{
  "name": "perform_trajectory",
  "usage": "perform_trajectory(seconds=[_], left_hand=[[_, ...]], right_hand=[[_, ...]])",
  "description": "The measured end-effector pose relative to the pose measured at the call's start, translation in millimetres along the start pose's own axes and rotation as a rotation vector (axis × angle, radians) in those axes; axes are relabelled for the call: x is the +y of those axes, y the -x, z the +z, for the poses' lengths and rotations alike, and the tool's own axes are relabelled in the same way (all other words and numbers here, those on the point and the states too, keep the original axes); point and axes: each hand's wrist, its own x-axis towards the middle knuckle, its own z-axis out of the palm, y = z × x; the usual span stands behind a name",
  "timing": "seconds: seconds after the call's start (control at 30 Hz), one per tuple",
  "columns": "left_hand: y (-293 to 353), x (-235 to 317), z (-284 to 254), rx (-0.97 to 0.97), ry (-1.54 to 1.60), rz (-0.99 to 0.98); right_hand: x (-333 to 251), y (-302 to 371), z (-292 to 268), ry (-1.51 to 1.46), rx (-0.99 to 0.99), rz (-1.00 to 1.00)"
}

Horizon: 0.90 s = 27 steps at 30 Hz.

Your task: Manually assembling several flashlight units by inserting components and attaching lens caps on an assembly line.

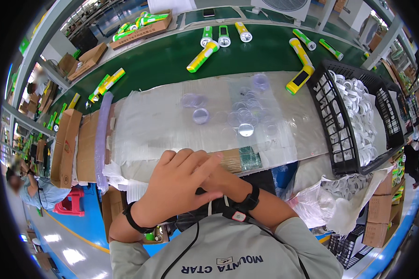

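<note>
At the near edge of the work surface, my left hand (177,181) lies across my right hand (215,179). The left thumb and index finger are spread apart, and nothing shows in that hand. Most of the right hand, including its fingers, is hidden beneath the left. Beyond them is a board wrapped in clear film (149,116). Loose clear round discs (250,109) are spread over its middle, one of them a bright round disc (246,130). A short stack of clear discs (200,116) stands to their left, and another stack (260,82) lies farther back.
A black crate (337,125) of white rings stands at the right, above a white sack (319,204) of rings. Yellow-green flashlights (203,56) lie along the green bench (158,69). A cardboard box (66,149) and a purple padded roll (103,139) stand left. Another person (44,193) is far left.
</note>
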Motion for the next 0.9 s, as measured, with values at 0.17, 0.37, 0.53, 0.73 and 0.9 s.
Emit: perform_trajectory(seconds=[0.17,0.37,0.53,0.73,0.9], left_hand=[[5.0,-20.3,19.3,0.134,0.61,0.295],[-9.1,-8.8,34.0,0.374,0.233,0.119],[7.1,1.7,28.2,0.249,0.18,-0.023],[8.3,25.3,21.3,0.012,0.17,0.193],[-12.0,-15.5,39.6,0.36,0.469,0.094]], right_hand=[[-20.0,-2.5,-23.3,-0.134,-0.123,0.208],[-19.6,1.5,-30.9,-0.218,0.004,0.064],[-39.9,19.3,-88.7,0.641,0.342,0.141],[-21.8,55.7,-171.1,1.211,0.414,0.621],[-4.9,70.9,-181.4,1.019,0.382,0.727]])
